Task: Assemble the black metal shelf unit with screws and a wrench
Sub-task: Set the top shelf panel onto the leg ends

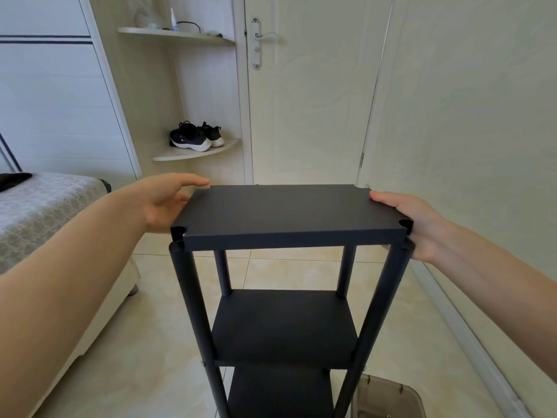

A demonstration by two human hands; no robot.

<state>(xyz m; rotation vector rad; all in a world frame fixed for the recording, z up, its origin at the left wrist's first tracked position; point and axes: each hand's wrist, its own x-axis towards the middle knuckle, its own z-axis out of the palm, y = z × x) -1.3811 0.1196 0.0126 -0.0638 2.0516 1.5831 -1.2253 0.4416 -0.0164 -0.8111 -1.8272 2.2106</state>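
Shelf unit (280, 297), standing upright on the tiled floor (144, 342) between a bed (45, 212) and a wall, directly in front of the person. Three panels were already carried by the four posts: a lower panel (280, 393), a middle panel (283, 324) and a top panel (286, 212). The top panel sat level at the heads of the posts, its notched corners meeting the near left post (193, 300) and the near right post (379, 300). By this evidence the frame was judged nearly complete, with the seating and fastening of the top panel probably the remaining work. No screws or wrench were in view, so the tightness of any joint could not be told. The left hand (168, 203) lay against the left edge of the top panel, its fingers straight and reaching toward the far corner, the forearm extended and nearly level. The right hand (413, 224) grasped the right edge, fingers above and one digit showing beneath the panel. A clear plastic box (388, 399) stood on the floor beside the near right post.
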